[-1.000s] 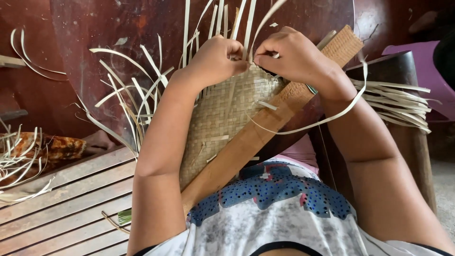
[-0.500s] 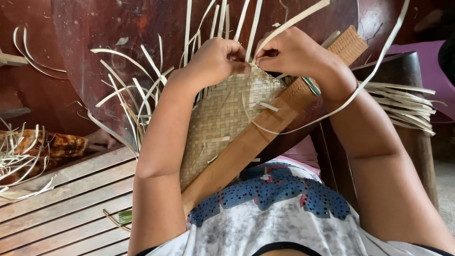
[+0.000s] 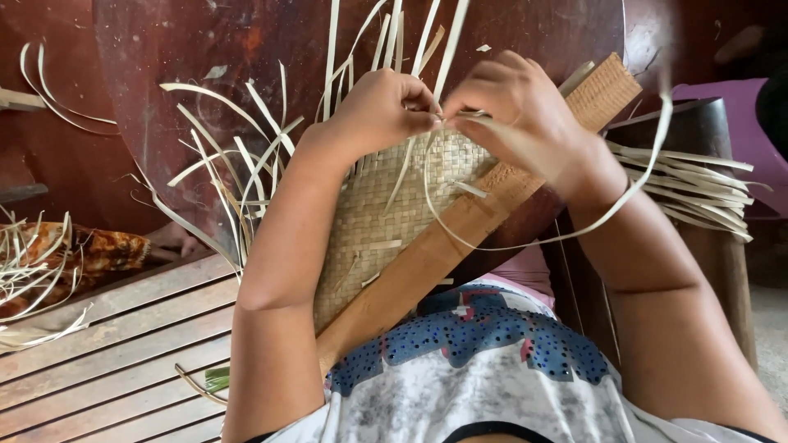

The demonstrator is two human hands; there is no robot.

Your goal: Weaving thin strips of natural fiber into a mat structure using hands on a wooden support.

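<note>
The mat is woven of dry, matt, straw-coloured leaf strips, rough in texture. A wooden slat lies across it, pale and unvarnished. Behind, the round dark wooden board looks worn yet faintly glossy. The floor is weathered planks.

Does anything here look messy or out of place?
Mostly no. The woven mat looks neat; only loose strips lie scattered on the slatted floor at left, and unwoven ends stick out around both hands.
</note>
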